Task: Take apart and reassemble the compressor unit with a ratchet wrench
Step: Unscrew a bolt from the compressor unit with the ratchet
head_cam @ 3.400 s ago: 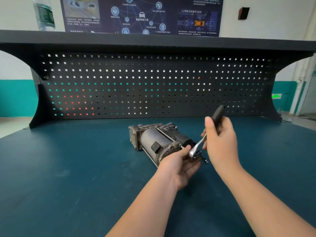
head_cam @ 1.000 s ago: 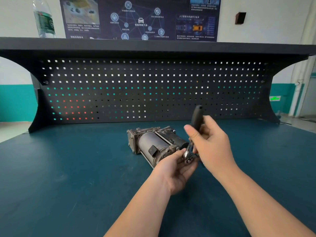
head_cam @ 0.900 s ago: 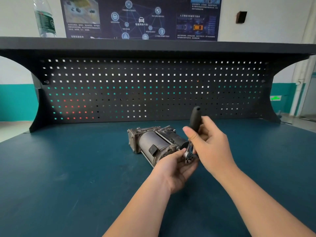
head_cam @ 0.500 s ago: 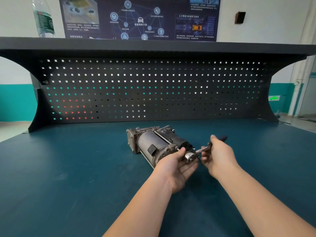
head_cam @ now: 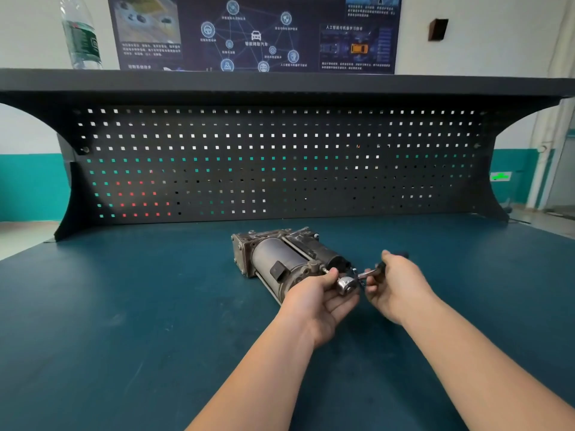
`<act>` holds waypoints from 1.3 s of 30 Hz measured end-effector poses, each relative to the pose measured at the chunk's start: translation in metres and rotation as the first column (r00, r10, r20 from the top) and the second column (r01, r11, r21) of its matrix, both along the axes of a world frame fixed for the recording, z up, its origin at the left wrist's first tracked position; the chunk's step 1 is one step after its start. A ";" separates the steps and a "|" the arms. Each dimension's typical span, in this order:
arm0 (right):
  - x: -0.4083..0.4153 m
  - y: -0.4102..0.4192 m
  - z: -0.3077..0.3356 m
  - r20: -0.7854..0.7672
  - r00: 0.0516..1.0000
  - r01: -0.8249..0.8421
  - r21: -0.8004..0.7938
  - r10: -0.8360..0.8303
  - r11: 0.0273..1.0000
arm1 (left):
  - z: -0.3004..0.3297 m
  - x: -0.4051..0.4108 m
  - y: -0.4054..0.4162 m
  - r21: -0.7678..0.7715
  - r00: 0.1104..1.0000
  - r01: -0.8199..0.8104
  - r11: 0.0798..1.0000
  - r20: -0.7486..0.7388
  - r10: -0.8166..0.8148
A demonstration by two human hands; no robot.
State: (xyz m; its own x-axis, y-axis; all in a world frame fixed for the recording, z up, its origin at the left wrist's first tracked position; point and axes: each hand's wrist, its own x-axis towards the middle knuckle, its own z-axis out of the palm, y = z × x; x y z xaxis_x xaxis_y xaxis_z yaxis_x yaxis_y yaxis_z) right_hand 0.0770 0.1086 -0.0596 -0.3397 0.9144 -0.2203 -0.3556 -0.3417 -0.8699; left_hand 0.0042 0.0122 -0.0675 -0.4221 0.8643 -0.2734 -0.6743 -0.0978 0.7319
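Lying mid-bench, compressor unit ran its long axis away-left to near-right | left hand cupped near end, thumb steadying ratchet wrench head | right hand fingers curled round handle, pointing right.

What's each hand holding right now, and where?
The right hand grips the ratchet wrench by its black handle. The left hand cups the wrench's chrome head at the near end of the compressor unit.
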 end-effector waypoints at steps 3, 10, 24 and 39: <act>0.000 -0.002 0.002 0.040 0.997 0.059 0.201 -0.068 0.978 | -0.002 0.002 0.001 -0.004 0.998 -0.035 0.999 -0.053 0.035; 0.007 -0.045 0.016 0.192 0.957 -0.167 0.978 -0.216 0.127 | -0.002 -0.004 -0.005 0.037 0.996 0.013 0.999 -0.094 -0.010; 0.004 -0.014 0.010 0.039 0.984 0.108 0.655 -0.176 0.748 | 0.002 -0.001 -0.002 -0.027 0.997 -0.002 1.000 -0.083 0.000; 0.007 -0.007 0.002 -0.112 0.993 -0.065 -0.191 0.044 0.979 | 0.005 0.001 -0.002 -0.030 1.000 0.006 1.000 -0.023 -0.007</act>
State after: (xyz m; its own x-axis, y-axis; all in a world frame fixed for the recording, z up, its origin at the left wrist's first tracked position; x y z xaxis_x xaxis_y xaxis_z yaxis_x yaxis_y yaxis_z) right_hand 0.0844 0.1018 -0.0579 -0.4187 0.8372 -0.3518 -0.4191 -0.5218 -0.7430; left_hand 0.0049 0.0100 -0.0625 -0.4229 0.8588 -0.2894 -0.6577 -0.0712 0.7499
